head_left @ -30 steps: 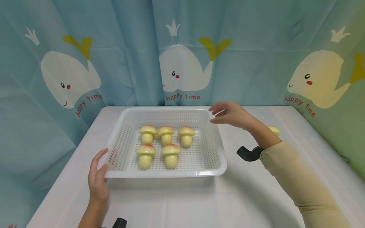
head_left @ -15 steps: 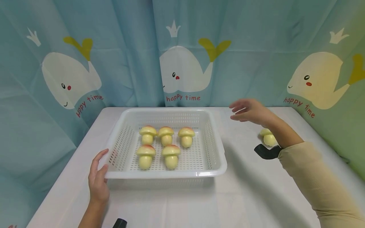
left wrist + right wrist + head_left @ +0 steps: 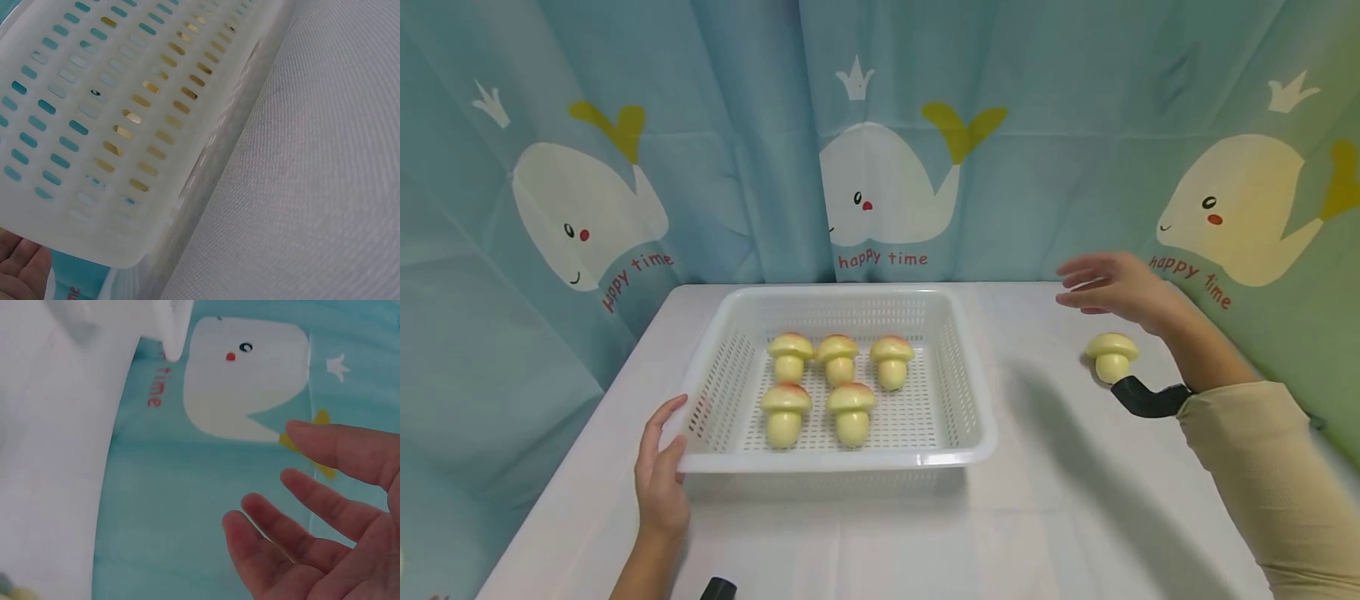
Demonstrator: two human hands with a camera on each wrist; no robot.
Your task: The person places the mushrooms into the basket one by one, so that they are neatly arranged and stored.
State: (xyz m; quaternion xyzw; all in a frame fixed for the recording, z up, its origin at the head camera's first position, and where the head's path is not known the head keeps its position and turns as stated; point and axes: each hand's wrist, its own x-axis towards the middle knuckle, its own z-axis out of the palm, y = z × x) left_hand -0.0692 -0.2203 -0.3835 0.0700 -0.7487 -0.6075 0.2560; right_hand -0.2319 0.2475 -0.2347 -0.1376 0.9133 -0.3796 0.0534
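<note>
A white perforated plastic basket (image 3: 880,460) stands on the table with several yellow toy mushrooms inside, one of them a front mushroom (image 3: 852,414). My left hand (image 3: 662,487) holds the basket's left rim near the front corner; in the left wrist view its fingers (image 3: 25,265) show at the lower left, beside the basket wall. Over the table's back right, my right hand (image 3: 1120,287) hangs in the air, fingers loosely spread and holding nothing. Another yellow mushroom (image 3: 1112,357) lies on the table just below and in front of that hand, its cap pointing away.
A white cloth covers the table (image 3: 895,533). Behind it hangs a blue-green curtain (image 3: 737,167) printed with whales. A black wrist mount (image 3: 1150,398) juts from the right sleeve, close to the loose mushroom in the head view.
My right hand has moved rightward from the basket's right rim, empty throughout. The loose mushroom, earlier mostly hidden behind the forearm, now shows whole. My left hand and the basket have stayed put.
</note>
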